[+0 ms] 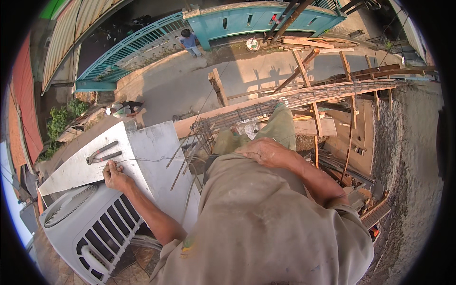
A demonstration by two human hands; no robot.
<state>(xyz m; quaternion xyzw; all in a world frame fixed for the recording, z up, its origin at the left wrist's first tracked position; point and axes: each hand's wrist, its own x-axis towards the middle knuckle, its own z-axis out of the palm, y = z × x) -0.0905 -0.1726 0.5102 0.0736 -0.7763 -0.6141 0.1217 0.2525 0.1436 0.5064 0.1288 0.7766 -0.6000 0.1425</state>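
My left hand (115, 176) is over the white ledge (156, 142), its thumb and fingers pinched on a thin wire (138, 159). The wire trails right across the ledge. Just beyond the fingertips lies a pair of pincers (102, 154) with dark handles spread apart. My right hand (267, 152) lies against my waist, at the hem of my brown shirt (266, 213). Its fingers look flat on the cloth, though their tips are partly hidden. Below my waist, my green trousers (280, 127) are beside a long cage of steel reinforcing bars (304, 97).
An outdoor air-conditioner unit (90, 228) stands below the ledge at left. Bar ends (175, 173) stick out toward me. Timber props (316, 118) and planks surround the cage. Far below is a street with two people (191, 42) and a teal fence (266, 23). A rough wall (418, 142) rises at right.
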